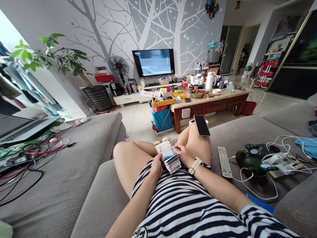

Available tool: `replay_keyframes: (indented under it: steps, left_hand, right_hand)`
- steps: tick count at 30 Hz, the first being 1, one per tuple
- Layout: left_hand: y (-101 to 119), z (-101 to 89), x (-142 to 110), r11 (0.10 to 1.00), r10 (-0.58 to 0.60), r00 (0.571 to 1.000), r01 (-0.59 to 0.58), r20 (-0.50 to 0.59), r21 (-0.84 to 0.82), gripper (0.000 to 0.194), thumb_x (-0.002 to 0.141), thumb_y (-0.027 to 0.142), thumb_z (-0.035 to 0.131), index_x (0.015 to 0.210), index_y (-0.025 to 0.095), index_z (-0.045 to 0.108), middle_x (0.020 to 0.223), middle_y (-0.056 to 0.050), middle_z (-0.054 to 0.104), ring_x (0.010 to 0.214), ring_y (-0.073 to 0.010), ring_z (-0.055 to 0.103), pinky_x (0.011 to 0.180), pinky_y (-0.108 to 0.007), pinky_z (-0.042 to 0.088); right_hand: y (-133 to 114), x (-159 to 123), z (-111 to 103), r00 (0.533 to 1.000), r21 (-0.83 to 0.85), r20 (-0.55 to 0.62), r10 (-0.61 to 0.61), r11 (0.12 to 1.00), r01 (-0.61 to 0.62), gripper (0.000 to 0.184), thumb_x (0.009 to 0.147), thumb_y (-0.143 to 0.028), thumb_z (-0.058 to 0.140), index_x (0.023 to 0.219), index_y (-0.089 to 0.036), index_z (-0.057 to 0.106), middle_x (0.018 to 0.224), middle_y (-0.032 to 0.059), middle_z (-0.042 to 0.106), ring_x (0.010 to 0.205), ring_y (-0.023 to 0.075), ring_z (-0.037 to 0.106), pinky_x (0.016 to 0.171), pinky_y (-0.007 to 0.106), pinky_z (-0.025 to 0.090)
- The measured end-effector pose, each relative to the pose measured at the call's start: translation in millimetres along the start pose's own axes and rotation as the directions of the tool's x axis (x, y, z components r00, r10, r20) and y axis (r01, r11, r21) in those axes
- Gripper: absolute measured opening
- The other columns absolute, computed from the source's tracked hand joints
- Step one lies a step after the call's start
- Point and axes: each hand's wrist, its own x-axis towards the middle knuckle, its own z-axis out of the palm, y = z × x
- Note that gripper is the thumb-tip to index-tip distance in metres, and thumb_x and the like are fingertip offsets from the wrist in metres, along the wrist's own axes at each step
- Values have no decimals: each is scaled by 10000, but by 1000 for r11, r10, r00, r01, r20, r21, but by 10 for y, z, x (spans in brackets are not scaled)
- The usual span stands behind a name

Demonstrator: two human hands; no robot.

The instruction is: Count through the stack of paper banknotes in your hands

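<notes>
I sit cross-legged on a grey sofa (74,185) in a striped dress. Both hands meet in my lap around a thick stack of banknotes (170,158). My left hand (157,164) grips the stack from the left with curled fingers. My right hand (182,154), with a pale watch on its wrist, pinches the top notes from the right. A black phone (201,125) lies face up on my right knee.
A white remote (224,162) lies on the sofa to my right, beside a dark green toy (252,160) and white cables (279,145). A laptop (22,127) and tangled cords sit at left. A cluttered coffee table (210,104), a television (154,62) and a fan (119,66) stand ahead.
</notes>
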Motion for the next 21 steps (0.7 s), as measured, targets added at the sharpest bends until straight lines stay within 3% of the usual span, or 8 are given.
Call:
replay_keyframes:
  steps: [13,21]
  left_hand:
    - [11,1,-31,999,-8,1000,7,29,50,168,804,181,571,866,107,709,796,-95,750,790,-234,717,720,-324,583]
    - [14,8,-34,999,10,1000,-10,18,43,140,752,172,590,806,108,703,704,-61,721,650,-191,678,617,-277,551]
  right_hand:
    - [-15,-2,5,1000,6,-12,8,1000,-7,300,742,-452,684,759,-161,614,683,-4,558,648,136,472,634,270,362]
    - [32,14,-16,1000,25,-1,-6,1000,6,288,757,-444,678,767,-161,624,689,-4,558,649,135,468,643,271,361]
